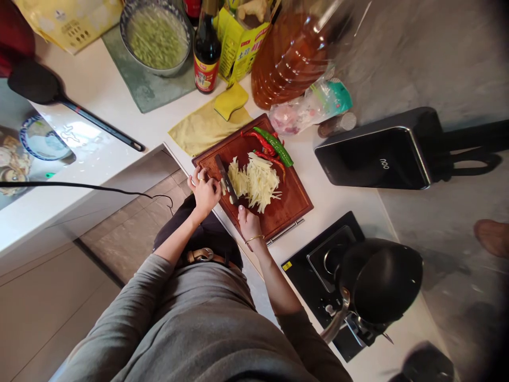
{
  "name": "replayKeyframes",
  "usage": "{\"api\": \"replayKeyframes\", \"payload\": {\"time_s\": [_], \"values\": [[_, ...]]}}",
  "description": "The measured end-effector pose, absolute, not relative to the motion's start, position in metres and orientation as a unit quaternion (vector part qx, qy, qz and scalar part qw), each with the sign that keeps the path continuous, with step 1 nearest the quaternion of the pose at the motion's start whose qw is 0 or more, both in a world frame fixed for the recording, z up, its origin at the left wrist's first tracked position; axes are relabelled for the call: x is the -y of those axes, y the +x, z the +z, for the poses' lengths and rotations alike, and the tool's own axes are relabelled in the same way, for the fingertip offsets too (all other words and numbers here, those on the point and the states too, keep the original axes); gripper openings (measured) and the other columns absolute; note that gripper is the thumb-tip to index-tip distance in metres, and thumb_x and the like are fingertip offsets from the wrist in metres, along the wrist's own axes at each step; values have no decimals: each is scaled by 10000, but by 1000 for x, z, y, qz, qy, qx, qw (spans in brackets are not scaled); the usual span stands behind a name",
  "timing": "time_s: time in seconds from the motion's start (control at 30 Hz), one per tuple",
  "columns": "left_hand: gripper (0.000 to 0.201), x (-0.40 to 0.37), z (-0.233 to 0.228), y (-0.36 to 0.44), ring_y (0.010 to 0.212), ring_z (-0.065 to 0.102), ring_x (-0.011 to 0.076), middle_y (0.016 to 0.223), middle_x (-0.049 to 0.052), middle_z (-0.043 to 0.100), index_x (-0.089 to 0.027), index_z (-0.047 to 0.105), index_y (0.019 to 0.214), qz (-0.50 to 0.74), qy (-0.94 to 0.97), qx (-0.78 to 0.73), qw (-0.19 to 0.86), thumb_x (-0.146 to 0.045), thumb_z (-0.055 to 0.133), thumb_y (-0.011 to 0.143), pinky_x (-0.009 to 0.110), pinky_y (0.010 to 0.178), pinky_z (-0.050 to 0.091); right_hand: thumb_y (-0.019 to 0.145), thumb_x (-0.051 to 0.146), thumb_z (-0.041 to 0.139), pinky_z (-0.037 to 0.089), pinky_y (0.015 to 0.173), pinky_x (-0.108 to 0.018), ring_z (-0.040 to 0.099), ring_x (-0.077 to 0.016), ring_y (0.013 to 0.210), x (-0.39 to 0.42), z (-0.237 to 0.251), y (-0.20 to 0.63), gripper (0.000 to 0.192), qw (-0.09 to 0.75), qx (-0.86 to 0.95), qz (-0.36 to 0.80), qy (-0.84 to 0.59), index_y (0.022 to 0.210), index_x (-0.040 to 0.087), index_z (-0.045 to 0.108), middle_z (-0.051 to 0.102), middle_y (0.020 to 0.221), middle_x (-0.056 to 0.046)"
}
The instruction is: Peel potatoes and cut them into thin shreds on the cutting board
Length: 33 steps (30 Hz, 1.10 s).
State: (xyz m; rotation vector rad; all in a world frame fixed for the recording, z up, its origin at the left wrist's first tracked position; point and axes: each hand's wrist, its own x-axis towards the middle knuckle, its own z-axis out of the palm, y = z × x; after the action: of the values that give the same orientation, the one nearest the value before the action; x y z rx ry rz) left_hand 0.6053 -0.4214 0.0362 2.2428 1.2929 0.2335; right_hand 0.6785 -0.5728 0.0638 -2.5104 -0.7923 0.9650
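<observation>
My right hand (249, 224) is closed round the handle of a kitchen knife. The dark blade (226, 180) stands across the near left part of a reddish-brown wooden cutting board (292, 204). Left of the blade, at the board's edge, my left hand (205, 192) has its fingers curled in; anything inside them is hidden. A few small pale slices (231, 199) lie by the blade. Just beyond the knife is a heap of pale yellow shreds (260, 183), apparently potato. A green chili (280, 148) and several red chilies (260, 140) rest along the board's far edge.
Behind the board are a yellow cloth (199, 132), a soy sauce bottle (207, 58), a large oil jug (278, 63) and a bowl of green pieces (159, 40). A black knife block (374, 159) and a wok (385, 281) on the stove stand right. A spatula (99, 122) lies left.
</observation>
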Motion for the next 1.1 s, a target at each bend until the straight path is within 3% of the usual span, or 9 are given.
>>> {"api": "replayKeyframes", "payload": {"time_s": [0.27, 0.43, 0.7, 1.1], "values": [[155, 432, 41, 593, 1388, 203, 329, 1339, 94, 470, -202, 644, 722, 49, 869, -409, 275, -291, 524, 763, 555, 1109, 107, 929, 572, 118, 371, 567, -256, 660, -213, 669, 573, 64, 673, 723, 112, 297, 329, -889, 929, 143, 699, 710, 758, -154], [187, 426, 36, 600, 1392, 185, 328, 1340, 113, 465, -199, 649, 779, 71, 852, -440, 274, -298, 491, 788, 563, 1108, 98, 929, 567, 177, 368, 576, -267, 666, -227, 687, 567, 66, 674, 679, 78, 289, 339, -892, 866, 140, 701, 706, 748, -172], [194, 422, 40, 614, 1372, 213, 355, 1335, 115, 459, -197, 663, 745, 71, 846, -469, 243, -295, 498, 769, 602, 1085, 134, 914, 596, 64, 402, 611, -254, 654, -191, 641, 566, 57, 678, 761, 180, 242, 350, -887, 647, 184, 645, 675, 621, -114], [225, 425, 37, 602, 1361, 247, 326, 1313, 109, 483, -201, 656, 734, 88, 856, -454, 233, -326, 485, 808, 561, 1090, 137, 860, 682, 59, 401, 583, -252, 635, -192, 607, 572, 67, 676, 788, 199, 253, 338, -884, 688, 179, 641, 653, 599, -110]]}}
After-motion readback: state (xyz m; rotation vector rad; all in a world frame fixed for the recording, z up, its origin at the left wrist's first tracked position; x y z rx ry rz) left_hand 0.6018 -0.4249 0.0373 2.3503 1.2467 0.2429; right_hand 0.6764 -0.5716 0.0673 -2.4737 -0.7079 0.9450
